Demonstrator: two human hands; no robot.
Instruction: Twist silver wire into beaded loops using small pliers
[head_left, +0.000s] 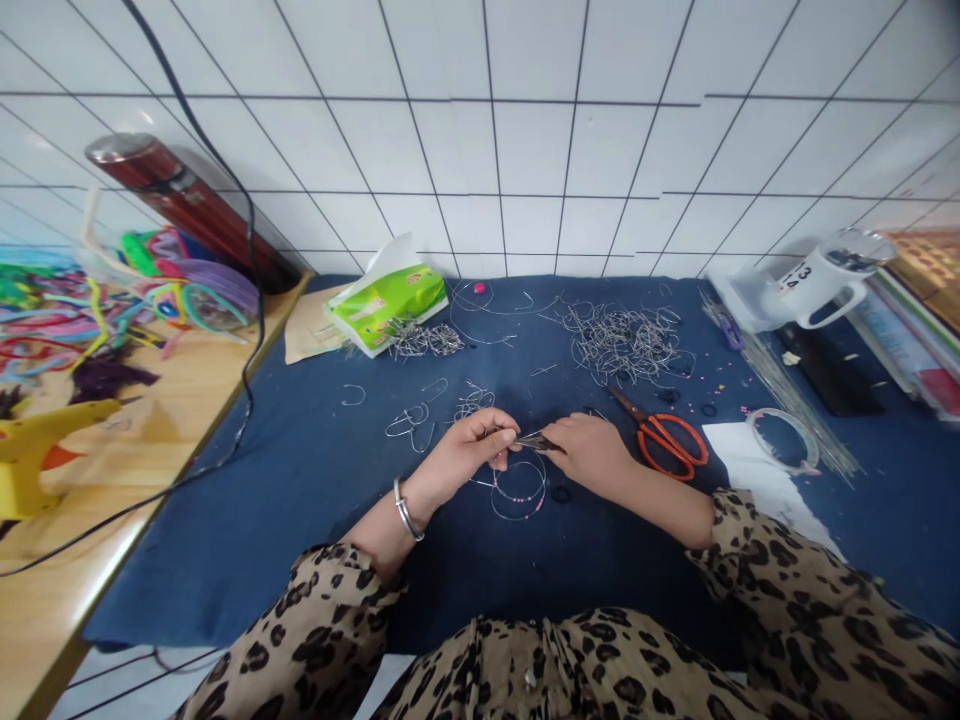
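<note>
One beaded loop [517, 499] | left hand [480, 440] above it, pinching fine wire [524, 437] | right hand [589, 448] closed on pliers [541, 443], probably

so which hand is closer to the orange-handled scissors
The right. The right hand is just to the left of the scissors; the left hand is farther left, with the right hand between it and them.
</note>
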